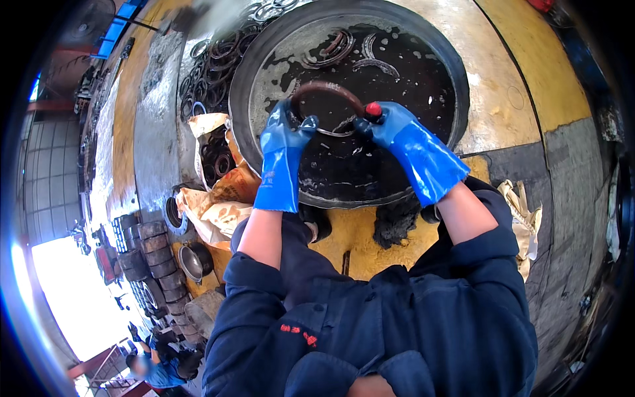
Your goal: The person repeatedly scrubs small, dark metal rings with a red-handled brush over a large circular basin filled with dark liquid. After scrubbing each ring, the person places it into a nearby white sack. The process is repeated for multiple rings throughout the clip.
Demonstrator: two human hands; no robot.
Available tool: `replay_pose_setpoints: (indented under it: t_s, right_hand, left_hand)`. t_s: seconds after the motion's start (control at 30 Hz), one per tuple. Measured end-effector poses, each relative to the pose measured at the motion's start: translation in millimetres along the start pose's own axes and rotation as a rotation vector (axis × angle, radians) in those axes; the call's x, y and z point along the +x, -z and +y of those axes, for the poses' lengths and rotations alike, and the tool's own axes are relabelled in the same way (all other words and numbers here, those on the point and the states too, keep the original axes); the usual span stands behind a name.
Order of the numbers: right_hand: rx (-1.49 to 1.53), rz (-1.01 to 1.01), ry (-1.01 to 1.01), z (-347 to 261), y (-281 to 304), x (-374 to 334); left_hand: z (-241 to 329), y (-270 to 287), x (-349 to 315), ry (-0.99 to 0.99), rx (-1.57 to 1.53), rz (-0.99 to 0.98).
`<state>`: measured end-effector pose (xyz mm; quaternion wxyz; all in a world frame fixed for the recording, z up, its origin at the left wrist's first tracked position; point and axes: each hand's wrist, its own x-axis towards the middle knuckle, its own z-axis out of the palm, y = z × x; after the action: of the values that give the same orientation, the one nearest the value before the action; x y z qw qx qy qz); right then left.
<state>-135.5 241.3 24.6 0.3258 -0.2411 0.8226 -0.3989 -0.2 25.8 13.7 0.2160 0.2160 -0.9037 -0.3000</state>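
A brown ring (327,87) is held up over a wide round black tub (461,92) of dark liquid. My left hand (281,135), in a blue rubber glove, is closed on the ring's left side. My right hand (391,126), gloved alike, grips the ring's right side. A red knob-like end (374,109) shows at the right fingers; the rest of that thing is hidden. Farther back in the tub lie more rings (334,51) and some curved pieces (378,64), wet and partly in the liquid.
Many dark rings (215,69) are heaped left of the tub. An opened paper sack (228,208) with rings stands nearer. Stacked dark cylinders (157,245) and a metal bowl (190,263) sit farther left. A black clump (397,223) lies before the tub; a person (162,367) is at lower left.
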Motion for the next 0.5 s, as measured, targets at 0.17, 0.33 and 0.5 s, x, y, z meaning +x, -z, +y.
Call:
replay_pose_setpoints:
  t_s: [0.17, 0.33, 0.5]
  right_hand:
    - [-0.630, 0.184, 0.466, 25, -11, 9]
    - [-0.496, 0.215, 0.486, 29, -23, 11]
    - [-0.184, 0.249, -0.137, 25, 4, 21]
  left_hand:
    - [28, -8, 7, -0.567, 0.304, -0.016]
    - [23, -8, -1, -0.326, 0.046, -0.393]
    - [6, 0, -3, 0.380, -0.500, -0.225]
